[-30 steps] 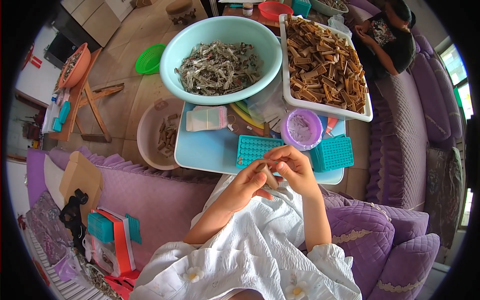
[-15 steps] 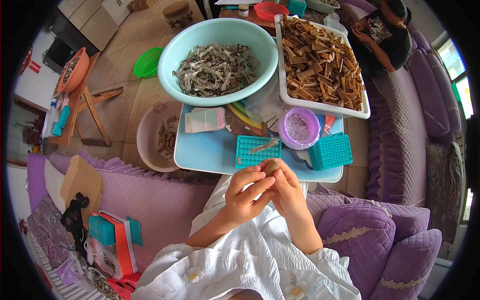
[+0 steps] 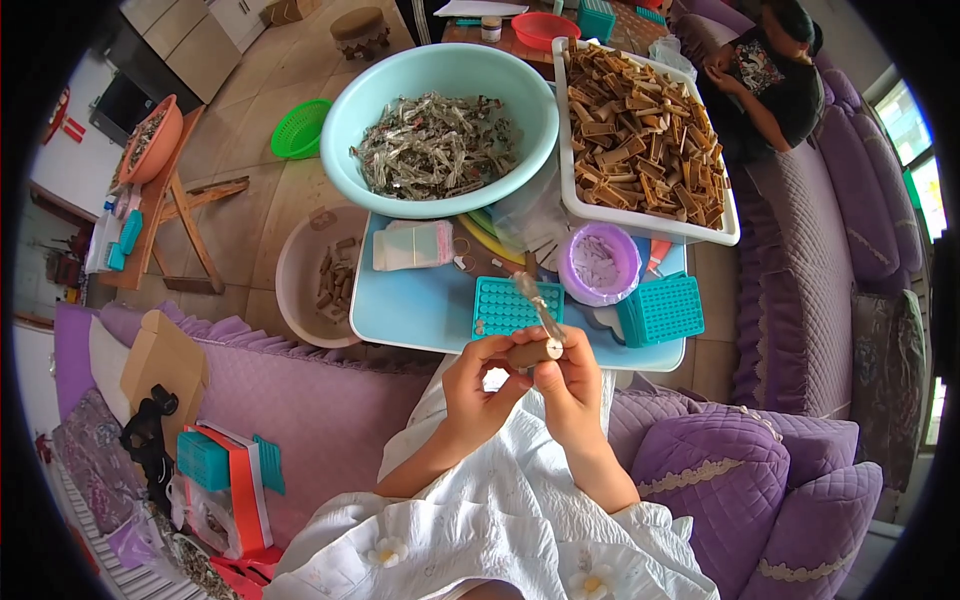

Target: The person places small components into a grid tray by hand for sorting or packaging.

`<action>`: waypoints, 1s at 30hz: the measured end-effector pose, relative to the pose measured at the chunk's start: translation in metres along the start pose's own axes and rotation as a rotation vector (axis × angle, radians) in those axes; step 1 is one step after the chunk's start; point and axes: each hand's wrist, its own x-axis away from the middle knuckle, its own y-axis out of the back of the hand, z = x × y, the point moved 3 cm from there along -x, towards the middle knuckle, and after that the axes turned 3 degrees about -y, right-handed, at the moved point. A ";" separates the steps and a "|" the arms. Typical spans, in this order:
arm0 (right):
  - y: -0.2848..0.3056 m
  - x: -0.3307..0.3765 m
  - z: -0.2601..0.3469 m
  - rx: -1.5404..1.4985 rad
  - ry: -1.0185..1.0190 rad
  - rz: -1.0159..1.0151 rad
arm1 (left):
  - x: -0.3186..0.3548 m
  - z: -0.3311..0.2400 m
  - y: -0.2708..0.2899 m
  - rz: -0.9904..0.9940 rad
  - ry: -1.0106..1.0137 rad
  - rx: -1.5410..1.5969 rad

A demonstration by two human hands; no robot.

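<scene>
Both my hands are closed at the table's near edge. A short brown tube (image 3: 528,355) with a pale round end lies between my left hand (image 3: 478,388), gripping its left side, and my right hand (image 3: 573,385), whose fingers pinch around its right end. A clear, crinkled plastic strip (image 3: 538,302) sticks up from my right fingers; whether it joins the tube I cannot tell. Just beyond lies a teal tray with round holes (image 3: 497,300), a few small round pieces in its near left corner. To its right are a purple tub (image 3: 634,283) of white paper slips and another teal tray (image 3: 668,308).
A pale blue basin (image 3: 338,150) of crinkled clear strips and a white tray (image 3: 732,228) heaped with brown pieces fill the table's far side. A stack of clear packets (image 3: 412,246) lies left. A pink basin (image 3: 293,285) stands lower left. Another person (image 3: 775,85) sits far right.
The brown tube has turned in my fingers, so its pale end now shows on the right. The plastic strip has swung from nearly level to a steep upward slant.
</scene>
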 end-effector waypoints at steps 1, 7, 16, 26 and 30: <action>0.001 0.000 -0.001 0.004 0.006 0.002 | 0.000 0.000 0.000 -0.007 0.024 -0.014; 0.005 0.003 -0.009 0.022 -0.066 -0.052 | 0.001 0.004 -0.001 -0.033 0.076 -0.015; 0.011 -0.002 -0.005 0.045 -0.108 -0.128 | -0.006 0.003 -0.004 0.058 0.068 -0.120; 0.015 0.002 -0.019 0.030 -0.066 -0.201 | -0.001 0.012 -0.005 0.248 0.046 -0.293; 0.014 0.001 -0.031 -0.179 -0.162 -0.187 | -0.002 0.009 -0.001 0.228 0.034 -0.358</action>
